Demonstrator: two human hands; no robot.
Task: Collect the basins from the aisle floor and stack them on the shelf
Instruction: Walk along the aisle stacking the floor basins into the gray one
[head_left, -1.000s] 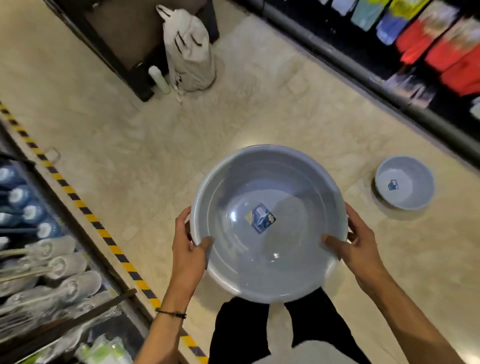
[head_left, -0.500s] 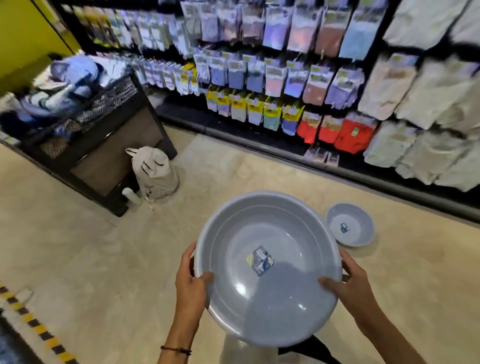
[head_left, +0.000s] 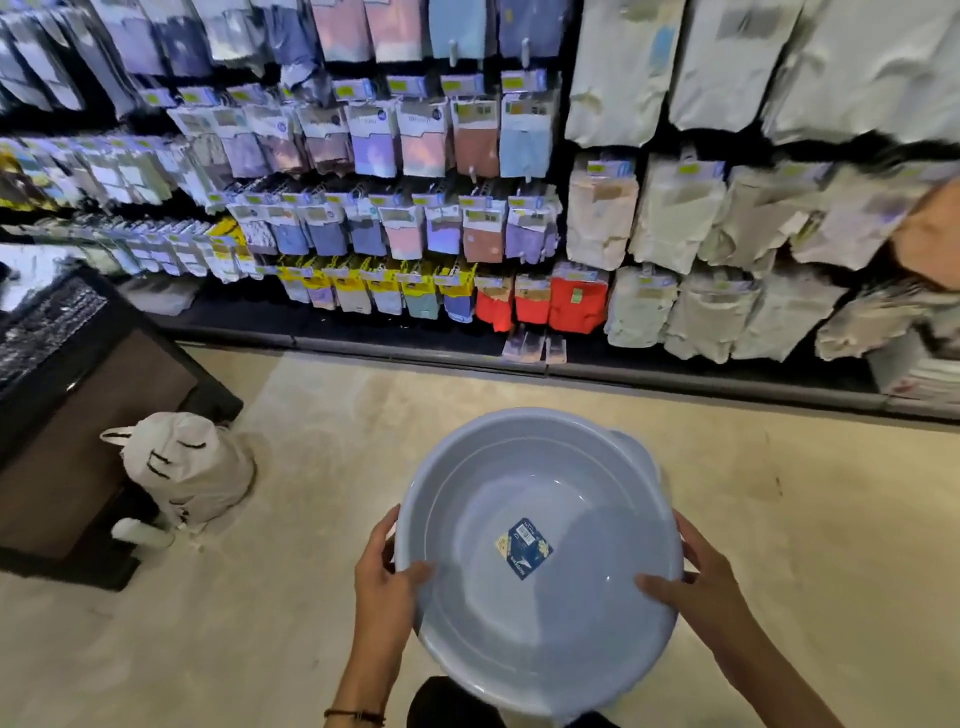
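Note:
I hold a large grey-blue basin (head_left: 540, 499) in front of me over the aisle floor, its open side up and a blue label stuck to its bottom. My left hand (head_left: 387, 582) grips the left rim, thumb inside the bowl. My right hand (head_left: 693, 582) grips the right rim the same way. Behind the big basin's far right edge peeks the rim of a smaller grey-blue basin (head_left: 631, 441), mostly hidden.
A wall rack (head_left: 415, 218) of packaged socks and garments runs along the far side of the aisle. A dark display stand (head_left: 78, 415) sits at the left with a white backpack (head_left: 182, 467) leaning against it. Beige floor (head_left: 805, 519) lies to the right.
My view has risen from the floor to the garment rack. The big basin stays in both hands and now covers most of the small basin on the floor.

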